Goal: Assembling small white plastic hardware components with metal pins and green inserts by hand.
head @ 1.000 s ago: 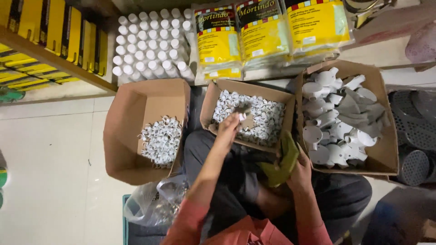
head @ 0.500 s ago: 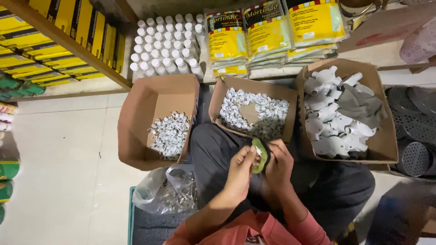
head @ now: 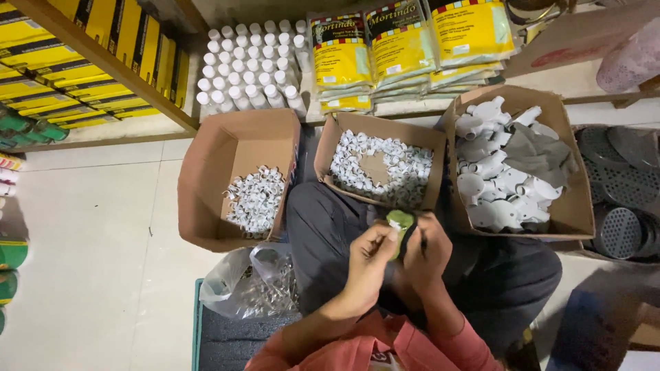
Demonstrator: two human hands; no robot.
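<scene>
My left hand (head: pixel 368 264) and my right hand (head: pixel 426 249) meet over my lap, both closed around a green cloth (head: pixel 399 221). Whatever may be wrapped in the cloth is hidden. Just beyond the hands stands an open cardboard box (head: pixel 327 150) filled with small white plastic fittings (head: pixel 405 172), with a bare patch in its middle. To its left another open box (head: pixel 213 172) holds a smaller heap of similar white fittings (head: pixel 254 199).
A third box (head: pixel 579 206) at the right holds larger white pipe fittings (head: pixel 495 185). A clear plastic bag (head: pixel 251 282) of metal parts lies by my left knee. Yellow packets (head: pixel 402 48), white caps (head: pixel 251 65) and yellow boxes (head: pixel 48 75) line the shelves. Round grey grates (head: pixel 619 230) lie at far right.
My left hand came back from the middle box and joined my right hand on the green cloth. Both hands have since drawn slightly nearer to my lap.
</scene>
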